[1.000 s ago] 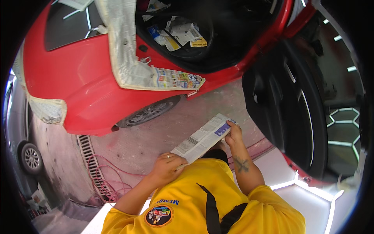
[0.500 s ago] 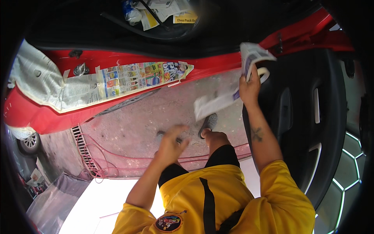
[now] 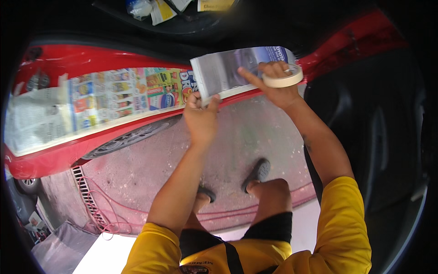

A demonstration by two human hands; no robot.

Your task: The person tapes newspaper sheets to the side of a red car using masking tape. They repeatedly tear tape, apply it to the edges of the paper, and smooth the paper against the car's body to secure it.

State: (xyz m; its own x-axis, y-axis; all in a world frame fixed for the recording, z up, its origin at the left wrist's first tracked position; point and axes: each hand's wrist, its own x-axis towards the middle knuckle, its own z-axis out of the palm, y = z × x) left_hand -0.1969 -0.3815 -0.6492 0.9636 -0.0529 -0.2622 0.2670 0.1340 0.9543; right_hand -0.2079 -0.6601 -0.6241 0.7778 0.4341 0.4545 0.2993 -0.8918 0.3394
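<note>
A folded newspaper sheet point(image 3: 220, 72) lies against the red car sill point(image 3: 248, 95), at the right end of a strip of newspaper point(image 3: 123, 93) taped along it. My left hand point(image 3: 200, 121) pinches the sheet's lower left corner between thumb and fingers. A cream roll of masking tape point(image 3: 285, 81) hangs on the fingers of my right hand point(image 3: 279, 91). That hand rests over the sheet's right part, index finger stretched out across the paper and the other fingers curled by the roll.
The black-trimmed car door point(image 3: 360, 132) stands open on the right. Below the sill is a wheel point(image 3: 132, 137). A pink hose point(image 3: 228, 214) runs over the concrete floor point(image 3: 228, 146) past a drain grate point(image 3: 84, 192). Papers point(image 3: 163, 11) lie in the car's interior.
My right hand has brought the newspaper sheet left and laid it against the sill. My left hand, free before, has moved up to the sill and taken the sheet's corner.
</note>
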